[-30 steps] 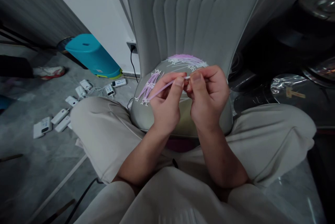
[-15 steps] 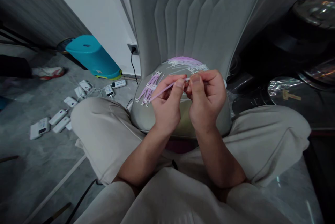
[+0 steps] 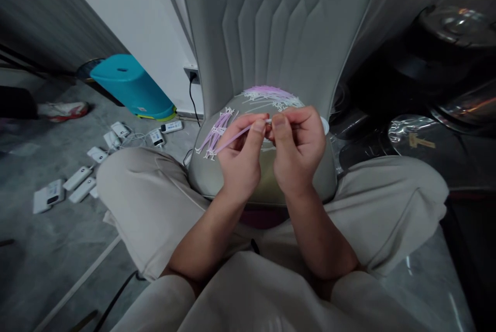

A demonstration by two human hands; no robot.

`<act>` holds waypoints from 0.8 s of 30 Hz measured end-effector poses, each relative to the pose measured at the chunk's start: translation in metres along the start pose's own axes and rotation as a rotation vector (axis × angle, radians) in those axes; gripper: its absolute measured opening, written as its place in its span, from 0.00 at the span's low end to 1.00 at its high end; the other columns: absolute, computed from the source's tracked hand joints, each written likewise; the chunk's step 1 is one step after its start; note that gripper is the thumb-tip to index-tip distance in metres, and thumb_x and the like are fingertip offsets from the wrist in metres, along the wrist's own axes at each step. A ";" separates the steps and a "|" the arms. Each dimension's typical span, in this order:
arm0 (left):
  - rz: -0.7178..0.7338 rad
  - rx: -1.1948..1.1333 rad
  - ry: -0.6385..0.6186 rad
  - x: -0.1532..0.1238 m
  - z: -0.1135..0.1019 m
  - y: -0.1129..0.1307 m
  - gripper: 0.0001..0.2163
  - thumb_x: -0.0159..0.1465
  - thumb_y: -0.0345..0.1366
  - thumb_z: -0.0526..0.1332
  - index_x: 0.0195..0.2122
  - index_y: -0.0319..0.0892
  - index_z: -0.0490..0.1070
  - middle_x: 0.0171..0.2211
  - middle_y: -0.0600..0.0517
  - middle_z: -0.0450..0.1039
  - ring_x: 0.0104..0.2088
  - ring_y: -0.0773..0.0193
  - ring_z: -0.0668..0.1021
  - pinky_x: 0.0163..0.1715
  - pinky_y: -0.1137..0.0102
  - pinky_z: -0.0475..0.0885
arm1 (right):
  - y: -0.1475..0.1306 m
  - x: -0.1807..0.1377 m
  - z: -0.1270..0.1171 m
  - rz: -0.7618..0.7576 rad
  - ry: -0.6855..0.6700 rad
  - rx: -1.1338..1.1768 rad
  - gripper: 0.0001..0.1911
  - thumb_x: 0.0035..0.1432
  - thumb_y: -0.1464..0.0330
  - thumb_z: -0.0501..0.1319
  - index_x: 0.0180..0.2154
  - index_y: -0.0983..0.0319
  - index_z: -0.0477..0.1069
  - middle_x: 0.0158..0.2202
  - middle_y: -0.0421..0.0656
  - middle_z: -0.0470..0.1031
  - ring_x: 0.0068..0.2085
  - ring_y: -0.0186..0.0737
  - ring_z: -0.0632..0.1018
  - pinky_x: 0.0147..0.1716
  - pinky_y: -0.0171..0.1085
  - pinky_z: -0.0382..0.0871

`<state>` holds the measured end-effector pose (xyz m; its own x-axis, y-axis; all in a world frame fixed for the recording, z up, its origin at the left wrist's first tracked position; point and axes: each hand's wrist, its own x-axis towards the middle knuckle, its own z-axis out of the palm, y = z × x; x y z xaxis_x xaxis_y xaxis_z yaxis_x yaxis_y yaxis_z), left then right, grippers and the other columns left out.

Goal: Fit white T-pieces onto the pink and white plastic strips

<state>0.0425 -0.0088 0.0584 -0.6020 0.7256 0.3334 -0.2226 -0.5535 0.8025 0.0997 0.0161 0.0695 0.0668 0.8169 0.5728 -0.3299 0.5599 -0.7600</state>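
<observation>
My left hand (image 3: 243, 164) is closed, pinching a thin purple stick (image 3: 235, 138) between thumb and forefinger. The stick slants down to the left across the fingers. Close beside it, my right hand (image 3: 298, 153) pinches a small white piece (image 3: 268, 121) at the stick's upper end. Whether the two parts are joined there is hidden by the fingertips. Left of my hands lies a bunch of purple sticks with white forked ends (image 3: 214, 135). Behind them is a heap of loose purple and white sticks (image 3: 267, 92). A white rounded object (image 3: 324, 125) shows past my right hand.
The sticks lie on a grey padded chair seat (image 3: 209, 179). On the floor at left are several white power banks (image 3: 79, 178) with cables and a blue bin (image 3: 127, 84). A person's shoe (image 3: 64, 110) is farther left. Dark shiny wrapped items (image 3: 420, 130) stand at right.
The whole view has shifted slightly, so everything sits a little farther left. Both hands keep the same pinch on the stick and the white piece, with hardly any movement between them.
</observation>
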 end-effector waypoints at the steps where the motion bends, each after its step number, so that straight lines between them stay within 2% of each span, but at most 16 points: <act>1: -0.001 -0.001 -0.001 0.000 0.000 0.001 0.11 0.60 0.47 0.71 0.34 0.45 0.80 0.31 0.55 0.79 0.31 0.71 0.79 0.34 0.75 0.77 | 0.000 0.000 -0.001 -0.006 -0.004 -0.006 0.12 0.65 0.60 0.63 0.33 0.58 0.64 0.27 0.33 0.68 0.27 0.26 0.74 0.26 0.28 0.71; 6: 0.037 0.032 -0.001 0.000 0.000 0.004 0.08 0.61 0.44 0.70 0.34 0.46 0.81 0.30 0.55 0.79 0.30 0.72 0.79 0.32 0.76 0.76 | 0.001 -0.001 -0.002 0.006 -0.013 0.001 0.12 0.65 0.60 0.62 0.33 0.58 0.64 0.27 0.33 0.68 0.27 0.26 0.73 0.27 0.28 0.70; 15: 0.096 0.141 -0.013 0.002 -0.001 0.005 0.07 0.62 0.43 0.70 0.34 0.45 0.81 0.32 0.54 0.80 0.32 0.70 0.80 0.34 0.74 0.77 | 0.000 -0.004 0.002 0.238 0.067 0.112 0.14 0.62 0.58 0.64 0.33 0.58 0.64 0.25 0.33 0.65 0.27 0.27 0.71 0.28 0.29 0.71; 24: 0.163 0.201 -0.010 0.001 -0.002 0.011 0.05 0.64 0.40 0.68 0.35 0.46 0.80 0.34 0.54 0.80 0.37 0.67 0.81 0.40 0.71 0.77 | -0.001 -0.011 0.012 0.210 0.135 0.205 0.15 0.61 0.59 0.66 0.31 0.58 0.63 0.25 0.32 0.64 0.24 0.25 0.68 0.24 0.28 0.69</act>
<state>0.0378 -0.0152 0.0667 -0.6096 0.6383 0.4701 0.0340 -0.5714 0.8200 0.0875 0.0055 0.0677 0.0974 0.9302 0.3540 -0.5318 0.3493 -0.7715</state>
